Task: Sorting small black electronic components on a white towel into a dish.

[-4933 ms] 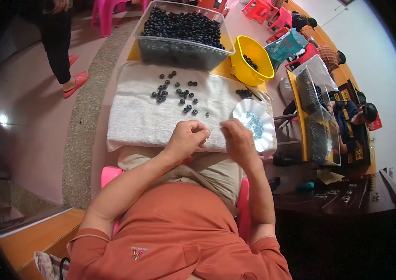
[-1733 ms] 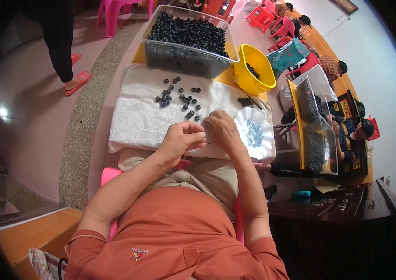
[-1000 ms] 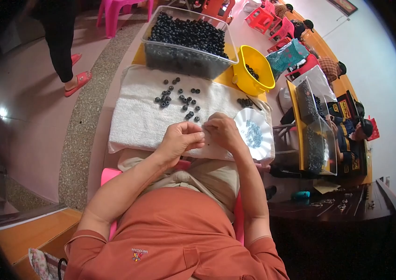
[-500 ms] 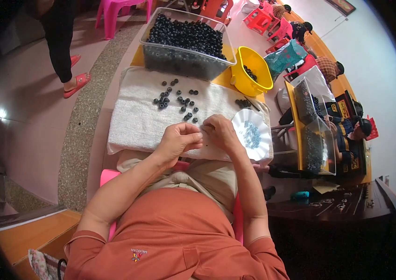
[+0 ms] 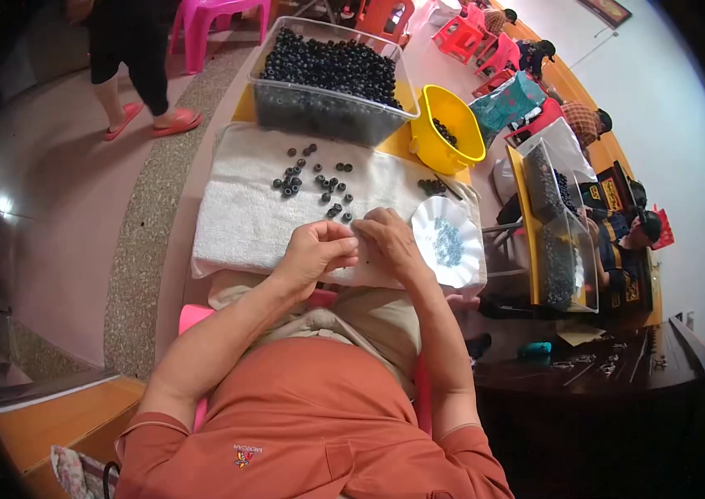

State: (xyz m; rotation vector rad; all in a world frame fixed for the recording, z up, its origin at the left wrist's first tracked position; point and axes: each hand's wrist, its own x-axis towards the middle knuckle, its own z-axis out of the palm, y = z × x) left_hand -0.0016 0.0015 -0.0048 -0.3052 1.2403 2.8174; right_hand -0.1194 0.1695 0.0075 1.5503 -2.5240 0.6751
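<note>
Facing each other over a white towel (image 5: 236, 220): left hand (image 5: 317, 254), fingertips curled toward thumb; right hand (image 5: 389, 241), fingers bunched just beside it. Whether either grip closes on anything: too small to tell. Black beads (image 5: 326, 198), loose: on the towel beyond the hands, soft cloth probably limiting rolling. White fluted dish (image 5: 421, 223): near right hand, raised rim likely containing tiny blue pieces (image 5: 448, 243). Clear tub (image 5: 307, 110), bead-filled: beyond the towel, presumably leaving elbow room.
</note>
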